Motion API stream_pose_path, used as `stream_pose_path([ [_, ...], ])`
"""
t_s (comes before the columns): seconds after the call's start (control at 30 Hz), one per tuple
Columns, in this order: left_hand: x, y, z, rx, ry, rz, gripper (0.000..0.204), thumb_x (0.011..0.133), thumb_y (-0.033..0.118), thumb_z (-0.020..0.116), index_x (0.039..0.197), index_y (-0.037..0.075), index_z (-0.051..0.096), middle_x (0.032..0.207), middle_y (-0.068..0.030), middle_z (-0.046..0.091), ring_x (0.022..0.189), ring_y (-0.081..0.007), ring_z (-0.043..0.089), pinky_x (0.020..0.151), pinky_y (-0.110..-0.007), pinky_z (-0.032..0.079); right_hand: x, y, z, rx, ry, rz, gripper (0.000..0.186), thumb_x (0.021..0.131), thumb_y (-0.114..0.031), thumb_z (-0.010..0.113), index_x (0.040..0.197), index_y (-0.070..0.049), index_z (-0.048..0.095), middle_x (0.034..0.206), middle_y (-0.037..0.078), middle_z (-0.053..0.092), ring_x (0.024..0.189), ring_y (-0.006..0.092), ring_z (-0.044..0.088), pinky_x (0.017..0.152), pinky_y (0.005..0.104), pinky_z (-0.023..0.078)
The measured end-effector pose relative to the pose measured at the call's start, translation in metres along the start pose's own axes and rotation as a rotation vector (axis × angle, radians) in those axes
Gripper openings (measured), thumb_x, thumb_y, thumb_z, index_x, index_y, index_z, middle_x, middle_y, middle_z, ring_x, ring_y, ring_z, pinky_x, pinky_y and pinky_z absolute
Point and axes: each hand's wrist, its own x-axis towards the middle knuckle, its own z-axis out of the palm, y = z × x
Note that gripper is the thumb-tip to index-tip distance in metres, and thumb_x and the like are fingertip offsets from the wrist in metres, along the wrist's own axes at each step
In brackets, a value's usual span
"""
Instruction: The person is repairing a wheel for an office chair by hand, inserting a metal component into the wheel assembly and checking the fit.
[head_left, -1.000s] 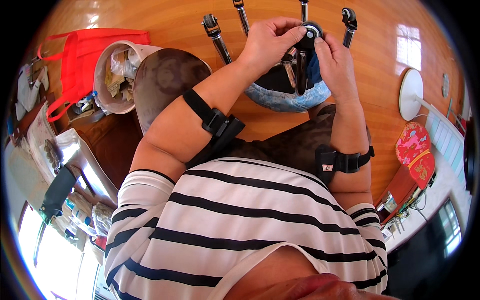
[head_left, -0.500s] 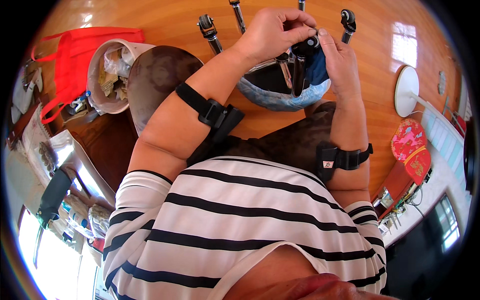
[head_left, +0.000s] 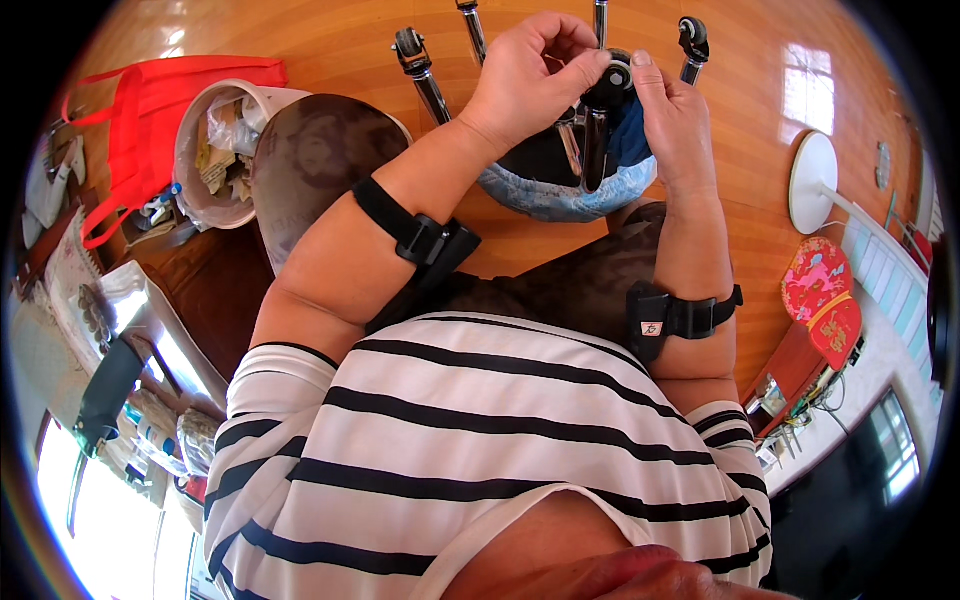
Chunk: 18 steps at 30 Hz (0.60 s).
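Observation:
An upturned stool stands on the floor before me, its chrome legs [head_left: 594,150] pointing up and ending in black caster wheels. Its round seat has a blue patterned cover [head_left: 560,198]. At the nearest caster wheel [head_left: 617,76], my left hand [head_left: 540,80] has thumb and fingers pinched together, just left of the wheel; anything between them is too small to make out. My right hand [head_left: 678,125] is on the wheel's other side, thumb raised beside it. A dark blue cloth [head_left: 630,143] bunches against its palm, where the curled fingers are mostly hidden.
Left of my knee [head_left: 325,150] stands a bin [head_left: 190,160] with a plastic liner and scraps, beside a red bag [head_left: 150,110]. Other casters [head_left: 410,45] rise around my hands. To the right are a white round-based stand [head_left: 812,183] and a red patterned fan-shaped item [head_left: 820,290].
My left hand has drawn slightly left, so its fingertips are farther from my right thumb. More of the near wheel shows between the hands. The whole view has shifted slightly.

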Motion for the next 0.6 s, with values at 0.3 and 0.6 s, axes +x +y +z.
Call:
stream_pose_path([
  [0.3, 0.005, 0.002, -0.002, 0.149, -0.051, -0.042, 0.013, 0.082, 0.010, 0.069, 0.086, 0.001, 0.061, 0.071, 0.0003, 0.061, 0.064, -0.0045, 0.056, 0.055, -0.020, 0.047, -0.001, -0.001, 0.000, -0.035, -0.010, -0.030, 0.049, 0.087, -0.045, 0.058, 0.091, 0.002, 0.067, 0.063, 0.000, 0.053, 0.063, 0.0085, 0.046, 0.057, 0.0264, 0.040],
  [0.6, -0.003, -0.014, -0.004, -0.050, -0.015, -0.018, 0.012, 0.086, 0.005, 0.062, 0.096, 0.000, 0.060, 0.081, -0.0003, 0.062, 0.072, -0.0062, 0.058, 0.065, -0.020, 0.049, 0.001, 0.003, 0.002, 0.031, 0.007, -0.022, 0.047, 0.088, -0.044, 0.058, 0.090, 0.002, 0.068, 0.062, -0.003, 0.050, 0.062, 0.0069, 0.042, 0.054, 0.0252, 0.037],
])
